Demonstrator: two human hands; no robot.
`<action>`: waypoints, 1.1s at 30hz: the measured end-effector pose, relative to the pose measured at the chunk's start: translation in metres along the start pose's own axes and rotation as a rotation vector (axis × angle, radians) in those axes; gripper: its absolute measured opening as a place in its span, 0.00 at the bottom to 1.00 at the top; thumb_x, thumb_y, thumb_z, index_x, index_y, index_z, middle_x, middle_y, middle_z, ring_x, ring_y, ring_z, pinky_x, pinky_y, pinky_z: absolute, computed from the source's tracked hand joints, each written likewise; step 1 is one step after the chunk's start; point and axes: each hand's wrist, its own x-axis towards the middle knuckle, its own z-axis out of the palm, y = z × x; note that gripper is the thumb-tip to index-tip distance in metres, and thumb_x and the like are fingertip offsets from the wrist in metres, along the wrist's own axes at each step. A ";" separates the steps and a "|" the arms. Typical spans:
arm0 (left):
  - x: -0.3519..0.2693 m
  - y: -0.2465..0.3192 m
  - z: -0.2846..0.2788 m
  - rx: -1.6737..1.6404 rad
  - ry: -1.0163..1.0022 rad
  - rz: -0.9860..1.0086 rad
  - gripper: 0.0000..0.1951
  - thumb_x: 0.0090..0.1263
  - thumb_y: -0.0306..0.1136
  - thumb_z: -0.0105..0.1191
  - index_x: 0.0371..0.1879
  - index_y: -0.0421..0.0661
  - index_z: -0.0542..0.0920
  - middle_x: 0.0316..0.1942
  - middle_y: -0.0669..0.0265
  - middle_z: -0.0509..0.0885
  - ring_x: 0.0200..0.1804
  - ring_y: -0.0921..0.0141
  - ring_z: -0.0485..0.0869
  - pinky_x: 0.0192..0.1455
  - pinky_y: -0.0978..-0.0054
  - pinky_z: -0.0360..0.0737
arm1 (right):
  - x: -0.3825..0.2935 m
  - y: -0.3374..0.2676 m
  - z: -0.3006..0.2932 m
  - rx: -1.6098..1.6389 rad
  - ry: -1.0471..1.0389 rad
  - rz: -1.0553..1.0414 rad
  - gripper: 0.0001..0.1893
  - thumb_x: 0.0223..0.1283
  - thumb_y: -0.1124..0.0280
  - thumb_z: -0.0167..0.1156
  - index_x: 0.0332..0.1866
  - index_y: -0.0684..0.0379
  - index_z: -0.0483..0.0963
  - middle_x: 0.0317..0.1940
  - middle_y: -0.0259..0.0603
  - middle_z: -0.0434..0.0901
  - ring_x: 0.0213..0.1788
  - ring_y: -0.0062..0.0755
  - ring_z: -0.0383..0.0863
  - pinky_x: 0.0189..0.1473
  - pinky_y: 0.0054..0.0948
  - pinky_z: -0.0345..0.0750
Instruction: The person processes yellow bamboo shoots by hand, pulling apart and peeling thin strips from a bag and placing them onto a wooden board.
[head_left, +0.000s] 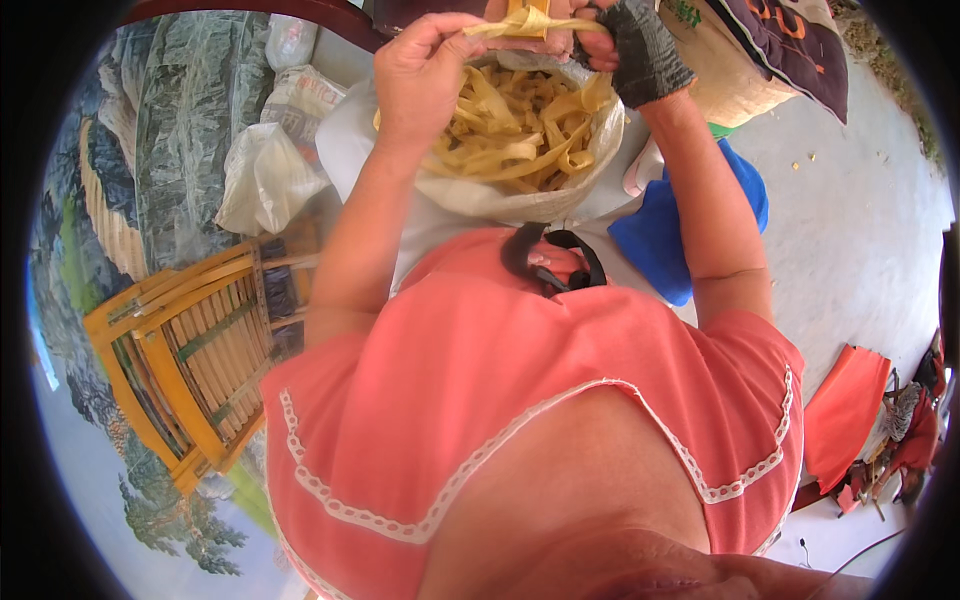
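My bare left hand (429, 71) pinches one end of a flat, pale-yellow strip (510, 28) between thumb and fingertips. The strip runs across to my right hand (637, 52), which wears a dark grey fingerless knit glove and grips the other end. Around its middle the strip is folded or twisted over itself; its material is hard to tell. Just below both hands sits an open white woven sack (517, 201) with its rim rolled down. Many similar yellow strips (517, 127) lie loosely curled inside it.
Beyond the strip is a yellow-and-pink object (555, 37), partly hidden. A full sack (735, 82) with dark cloth stands at right, above blue cloth (652, 232). A folded wooden chair (202, 352) and plastic bags (270, 176) are at left. Red material (847, 412) lies lower right.
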 end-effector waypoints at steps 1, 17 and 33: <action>0.000 0.002 -0.002 -0.003 0.003 -0.009 0.06 0.63 0.21 0.52 0.35 0.36 0.81 0.27 0.67 0.83 0.32 0.80 0.80 0.38 0.84 0.76 | 0.001 0.006 -0.001 -0.086 0.006 -0.048 0.15 0.62 0.51 0.50 0.33 0.52 0.71 0.12 0.29 0.66 0.11 0.15 0.57 0.13 0.16 0.54; -0.017 -0.037 0.004 0.782 -0.369 0.331 0.14 0.55 0.21 0.54 0.40 0.48 0.76 0.32 0.64 0.74 0.37 0.61 0.77 0.37 0.66 0.75 | 0.012 0.051 0.000 -1.334 -0.398 -0.379 0.08 0.56 0.66 0.56 0.28 0.59 0.72 0.19 0.39 0.76 0.23 0.26 0.75 0.30 0.28 0.72; 0.042 -0.083 0.013 -0.452 -0.277 -0.436 0.08 0.70 0.32 0.45 0.44 0.44 0.73 0.22 0.73 0.73 0.24 0.76 0.72 0.30 0.78 0.73 | 0.034 0.015 -0.019 -1.704 0.053 -0.670 0.11 0.58 0.59 0.55 0.40 0.51 0.78 0.33 0.37 0.76 0.35 0.37 0.79 0.39 0.32 0.76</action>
